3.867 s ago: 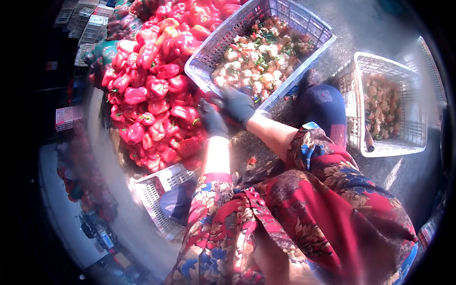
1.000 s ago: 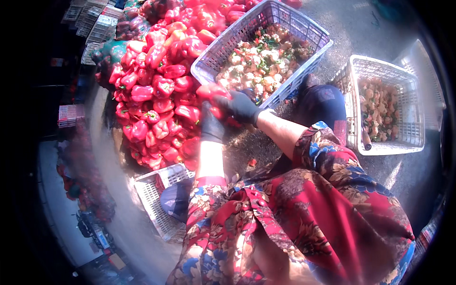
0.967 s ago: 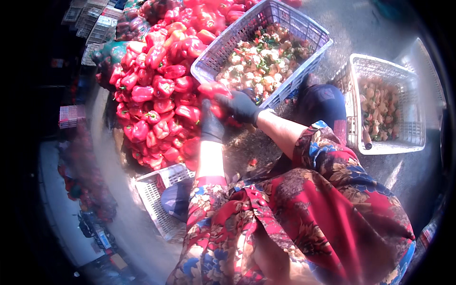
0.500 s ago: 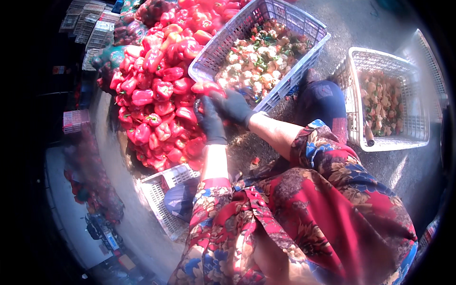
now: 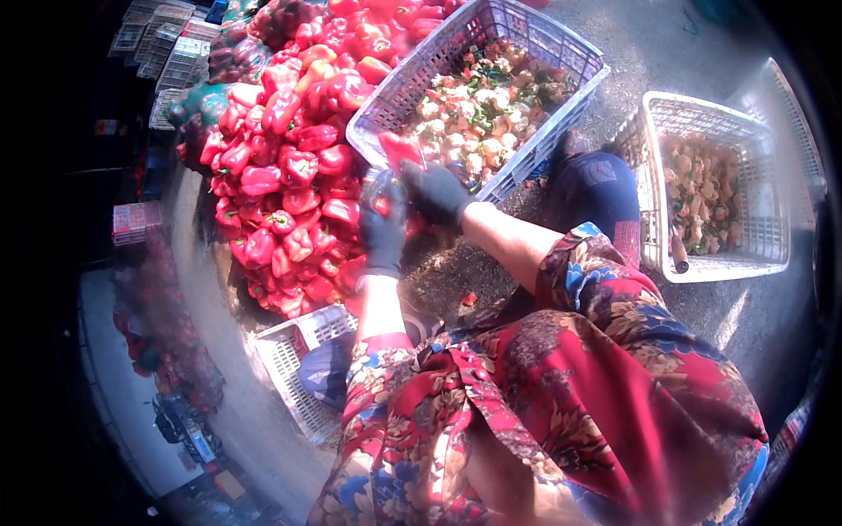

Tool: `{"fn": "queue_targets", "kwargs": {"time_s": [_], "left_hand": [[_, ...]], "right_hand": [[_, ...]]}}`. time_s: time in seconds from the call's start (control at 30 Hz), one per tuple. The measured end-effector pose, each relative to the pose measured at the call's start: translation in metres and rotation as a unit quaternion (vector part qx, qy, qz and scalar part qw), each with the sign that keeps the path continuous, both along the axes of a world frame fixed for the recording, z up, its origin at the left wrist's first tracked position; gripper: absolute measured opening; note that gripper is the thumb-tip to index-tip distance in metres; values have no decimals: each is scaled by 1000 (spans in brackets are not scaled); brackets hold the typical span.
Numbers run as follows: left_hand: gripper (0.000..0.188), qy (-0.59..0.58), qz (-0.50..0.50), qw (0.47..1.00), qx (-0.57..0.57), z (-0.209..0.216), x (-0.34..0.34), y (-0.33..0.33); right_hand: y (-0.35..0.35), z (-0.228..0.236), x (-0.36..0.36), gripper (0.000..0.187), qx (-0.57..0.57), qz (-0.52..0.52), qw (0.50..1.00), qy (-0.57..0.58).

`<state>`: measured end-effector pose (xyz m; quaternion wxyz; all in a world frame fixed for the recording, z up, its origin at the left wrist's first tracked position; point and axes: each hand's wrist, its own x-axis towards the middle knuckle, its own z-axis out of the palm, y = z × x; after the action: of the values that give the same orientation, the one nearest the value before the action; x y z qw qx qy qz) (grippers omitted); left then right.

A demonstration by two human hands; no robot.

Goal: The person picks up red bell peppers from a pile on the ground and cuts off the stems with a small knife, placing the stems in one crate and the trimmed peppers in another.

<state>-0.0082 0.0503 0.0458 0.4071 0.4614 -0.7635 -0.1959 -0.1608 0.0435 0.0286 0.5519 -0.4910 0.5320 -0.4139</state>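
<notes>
Both of my hands wear dark gloves and work close together at the near left corner of the purple-grey crate (image 5: 366,138). My right hand (image 5: 436,193) is closed on a red bell pepper piece (image 5: 400,149), which sticks up past its fingers. Beside it, my left hand (image 5: 384,230) curls closed, and glossy red bell pepper shows between its fingers; its exact shape is hidden. Pale pepper cores (image 5: 469,114) with green stems lie in the crate. Just left of my hands rises a big heap of red bell peppers (image 5: 298,167).
At the right stands a white crate (image 5: 717,103) with more cores; a wooden-looking handle (image 5: 679,252) leans inside its near left corner. A white basket (image 5: 294,373) is beside my left knee. Filled net bags (image 5: 237,57) and stacked crates (image 5: 182,61) are at the far left.
The red pepper between my hands has gone from lying sideways to pointing up over the crate's corner. My left hand has shifted slightly left, and red now shows within its grip.
</notes>
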Motion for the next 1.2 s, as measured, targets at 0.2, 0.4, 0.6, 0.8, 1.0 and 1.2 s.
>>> {"fn": "queue_targets", "kwargs": {"time_s": [0.2, 0.4, 0.6, 0.8, 1.0, 1.2], "left_hand": [[58, 123, -25, 960, 251, 6, 1, 14], [53, 89, 54, 959, 264, -6, 11, 15], [31, 157, 136, 952, 225, -27, 0, 14], [37, 287, 309, 856, 298, -35, 2, 1], [48, 580, 170, 723, 335, 9, -9, -11], [51, 554, 126, 659, 493, 5, 3, -55]], "right_hand": [[0, -5, 6, 26, -113, 34, 984, 131], [5, -18, 25, 27, -117, 27, 991, -60], [1, -37, 36, 50, -90, -36, 995, -7], [14, -4, 31, 55, -98, -8, 995, -13], [3, 22, -15, 43, 144, -43, 968, -202], [-24, 24, -39, 40, 104, -102, 944, -295]]}}
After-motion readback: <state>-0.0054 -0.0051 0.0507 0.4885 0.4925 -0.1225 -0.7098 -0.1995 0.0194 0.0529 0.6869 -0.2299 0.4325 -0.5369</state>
